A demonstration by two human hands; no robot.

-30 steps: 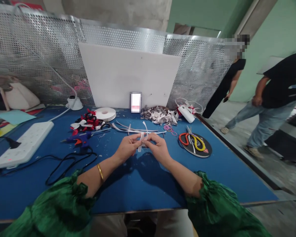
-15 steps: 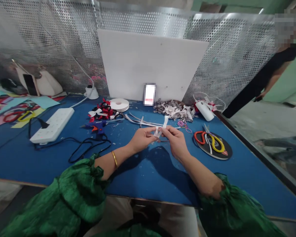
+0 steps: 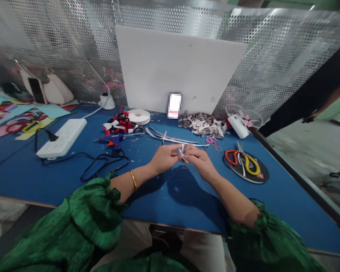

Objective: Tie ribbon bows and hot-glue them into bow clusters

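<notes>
Between my two hands, over the middle of the blue table, is a short white ribbon (image 3: 182, 150), folded or looped; its exact shape is too small to make out. My left hand (image 3: 166, 156) pinches it from the left side with thumb and fingers. From the right, my right hand (image 3: 200, 158) closes its fingertips on the same ribbon, and the hands almost touch. Just beyond them lie long, loose white ribbon strips (image 3: 172, 141). A heap of grey and white ribbon bows (image 3: 204, 125) sits farther back, with coloured rubber bands (image 3: 212, 142) in front of it.
At right, scissors (image 3: 252, 164) with red and yellow handles rest on a black disc (image 3: 260, 177). To the left are a blue glue gun (image 3: 110, 140), a white ribbon spool (image 3: 138, 116), red and white bows (image 3: 119, 122) and a power strip (image 3: 64, 138). A person (image 3: 308, 92) stands beyond the table.
The ribbon end that stood up above my right fingers is now down between the hands. My right fingers have curled in closer to the left. The view has shifted slightly.
</notes>
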